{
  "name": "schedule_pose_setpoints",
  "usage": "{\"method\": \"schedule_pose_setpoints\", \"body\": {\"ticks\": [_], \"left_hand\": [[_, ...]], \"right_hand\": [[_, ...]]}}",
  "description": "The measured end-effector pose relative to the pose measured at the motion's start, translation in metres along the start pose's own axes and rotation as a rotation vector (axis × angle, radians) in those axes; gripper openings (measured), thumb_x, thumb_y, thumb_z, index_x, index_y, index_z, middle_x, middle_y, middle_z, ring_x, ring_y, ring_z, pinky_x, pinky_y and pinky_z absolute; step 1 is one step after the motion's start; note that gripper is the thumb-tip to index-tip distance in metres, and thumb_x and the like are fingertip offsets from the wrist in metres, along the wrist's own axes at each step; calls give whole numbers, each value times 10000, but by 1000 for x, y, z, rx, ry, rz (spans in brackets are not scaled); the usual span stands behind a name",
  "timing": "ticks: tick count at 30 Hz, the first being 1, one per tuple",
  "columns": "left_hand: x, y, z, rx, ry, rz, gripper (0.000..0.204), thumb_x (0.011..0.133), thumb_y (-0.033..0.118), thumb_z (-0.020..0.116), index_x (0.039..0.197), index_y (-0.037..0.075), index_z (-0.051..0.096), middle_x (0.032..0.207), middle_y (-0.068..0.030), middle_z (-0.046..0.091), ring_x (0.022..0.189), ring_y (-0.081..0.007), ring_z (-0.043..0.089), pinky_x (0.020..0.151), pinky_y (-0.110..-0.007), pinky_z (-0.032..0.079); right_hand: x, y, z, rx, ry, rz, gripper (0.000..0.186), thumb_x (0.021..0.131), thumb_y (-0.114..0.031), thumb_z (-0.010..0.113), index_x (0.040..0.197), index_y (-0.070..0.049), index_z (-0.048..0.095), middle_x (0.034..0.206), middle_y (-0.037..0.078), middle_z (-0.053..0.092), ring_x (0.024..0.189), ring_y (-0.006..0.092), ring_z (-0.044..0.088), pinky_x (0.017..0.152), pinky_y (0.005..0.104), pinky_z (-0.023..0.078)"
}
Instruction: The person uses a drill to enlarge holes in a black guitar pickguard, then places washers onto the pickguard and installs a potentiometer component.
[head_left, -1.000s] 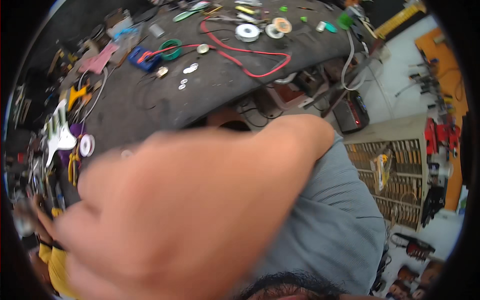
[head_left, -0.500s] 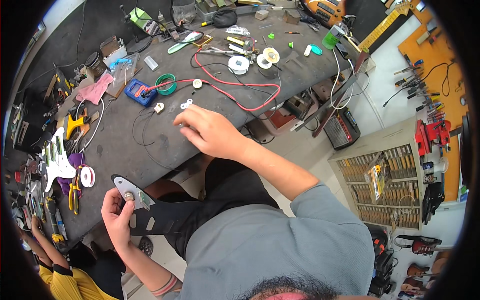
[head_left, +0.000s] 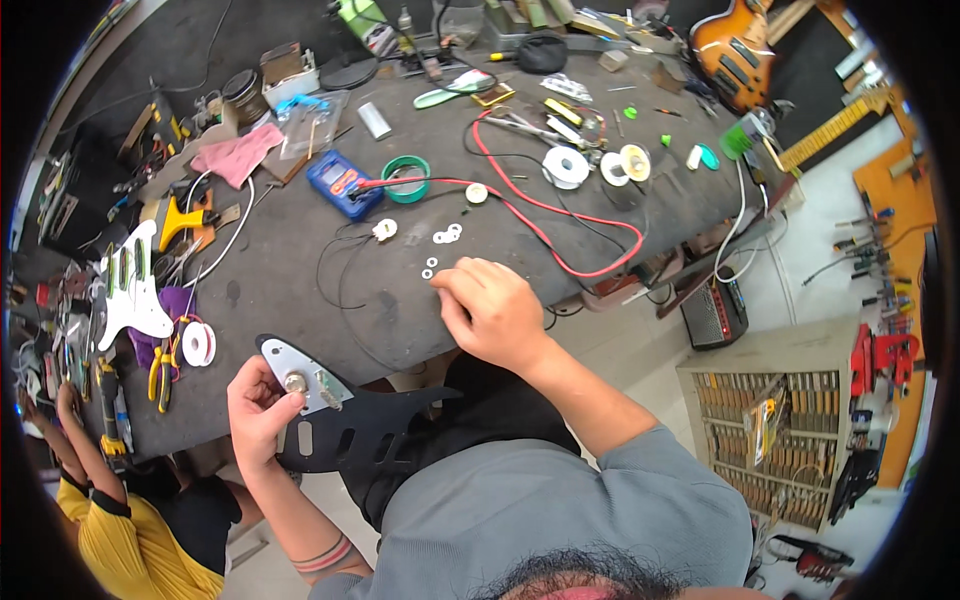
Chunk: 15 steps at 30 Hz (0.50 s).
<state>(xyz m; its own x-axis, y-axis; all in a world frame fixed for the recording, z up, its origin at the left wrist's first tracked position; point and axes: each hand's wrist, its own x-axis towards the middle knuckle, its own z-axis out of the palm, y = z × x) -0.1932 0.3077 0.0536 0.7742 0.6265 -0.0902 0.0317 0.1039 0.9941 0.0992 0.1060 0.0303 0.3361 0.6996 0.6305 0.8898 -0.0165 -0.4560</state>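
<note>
My left hand (head_left: 258,405) grips a black guitar pickguard (head_left: 375,440) near its pointed end, thumb against a round metal potentiometer (head_left: 295,382). A silvery plate (head_left: 285,352) covers that end, and a green-edged switch (head_left: 328,390) stands up from it. The pickguard's slotted part extends over my lap. Over the table's near edge, my right hand (head_left: 495,312) has loosely curled fingers, index and thumb apart, with nothing visible between them. Just beyond its fingertips lie two loose white washers (head_left: 430,268). A small cluster of washers (head_left: 448,234) rests farther off.
On the dark table (head_left: 260,270) lie a blue multimeter (head_left: 343,185), a green round container (head_left: 405,180), red leads (head_left: 535,225) and solder spools (head_left: 566,167). A white pickguard (head_left: 133,285) and yellow-handled pliers (head_left: 160,375) are at left. Another person in yellow (head_left: 140,535) works at lower left.
The view has shifted, so the table appears farther right. My right hand has drawn back slightly from the washers, and two loose ones now show. The left hand keeps its grip on the pickguard.
</note>
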Motion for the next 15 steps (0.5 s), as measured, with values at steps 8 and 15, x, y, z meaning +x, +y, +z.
{"method": "schedule_pose_setpoints", "body": {"ticks": [8, 15], "left_hand": [[1, -8, -11, 18, -11, -16, 410, 791, 161, 896, 1090, -27, 689, 957, -49, 737, 829, -118, 691, 782, -262, 542], [-7, 1, -7, 31, -8, -21, 445, 819, 230, 919, 1115, -17, 696, 983, -2, 691, 879, -79, 629, 771, -264, 516]], "right_hand": [[8, 6, -12, 186, -97, 137, 127, 927, -22, 723, 1051, -21, 694, 854, 99, 665, 760, 253, 681, 692, 356, 532], [142, 131, -20, -380, 83, 226, 309, 973, -210, 648, 1199, -5, 701, 1168, 252, 729, 1115, 456, 705, 945, 555, 568]]}}
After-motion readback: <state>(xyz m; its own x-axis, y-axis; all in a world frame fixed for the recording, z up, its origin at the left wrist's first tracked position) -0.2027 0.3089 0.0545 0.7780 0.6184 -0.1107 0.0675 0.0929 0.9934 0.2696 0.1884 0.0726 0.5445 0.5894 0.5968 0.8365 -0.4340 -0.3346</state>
